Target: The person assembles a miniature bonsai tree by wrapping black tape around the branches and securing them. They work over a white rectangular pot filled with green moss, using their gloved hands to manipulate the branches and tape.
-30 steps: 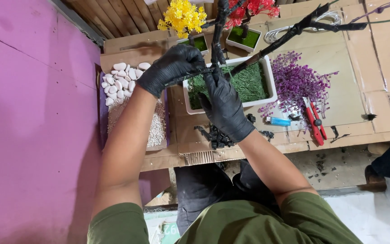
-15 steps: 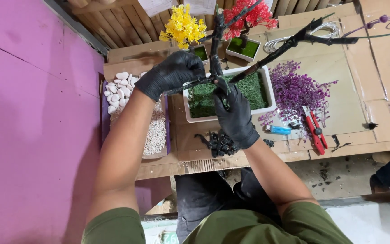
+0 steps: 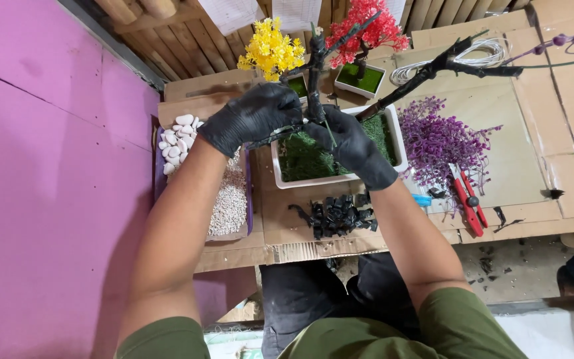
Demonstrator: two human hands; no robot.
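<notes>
Both my hands wear black gloves. My left hand grips a low branch of a bare black model tree that stands in a white rectangular pot filled with green moss. My right hand is closed around the tree's trunk just above the moss. A long black branch reaches out to the right over the cardboard.
A tray with white pebbles and fine gravel lies at left. Black cut pieces sit in front of the pot. Purple sprigs, red cutters, yellow and red model trees, wire coil are nearby.
My hands stay on the tree; the right hand has slid up from the table's front edge to the trunk at the pot. The view has shifted slightly.
</notes>
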